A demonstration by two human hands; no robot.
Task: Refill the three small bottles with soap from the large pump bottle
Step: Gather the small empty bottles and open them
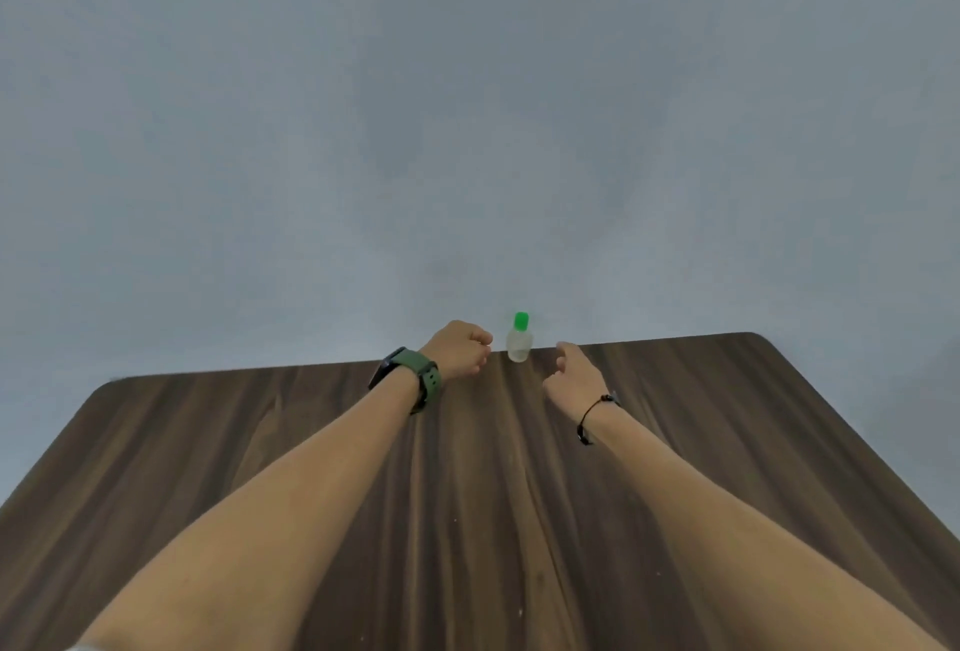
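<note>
1. At the far edge of the wooden table (pixel 727 442), a small clear bottle (pixel 519 345) stands upright, its base right at the table's back edge, with the grey wall (pixel 467 105) behind it.
2. Its green cap (pixel 521 320) is on the neck. The body looks pale and see-through; how much liquid it holds cannot be told from this blurred view.
3. Only this one small bottle shows in the head view.
4. Both forearms reach forward from the bottom corners of the picture across the dark, streaked wood grain, ending one on each side of the bottle.
5. Just left of the bottle, the left hand (pixel 461 350) has its fingers curled into a fist, knuckles toward the bottle. It holds nothing that can be seen, and a narrow gap of wall shows between the knuckles and the bottle.
6. A watch with a green strap (pixel 426 380) sits on the left wrist, its dark case on the outer side.
7. Just right of the bottle, the right hand (pixel 571 375) has its fingers loosely bent and its thumb raised toward the bottle. It grasps nothing and is apart from the bottle.
8. A thin black cord bracelet (pixel 592 414) circles the right wrist.
9. Whether either hand rests on the table or hangs above it cannot be told.
</note>
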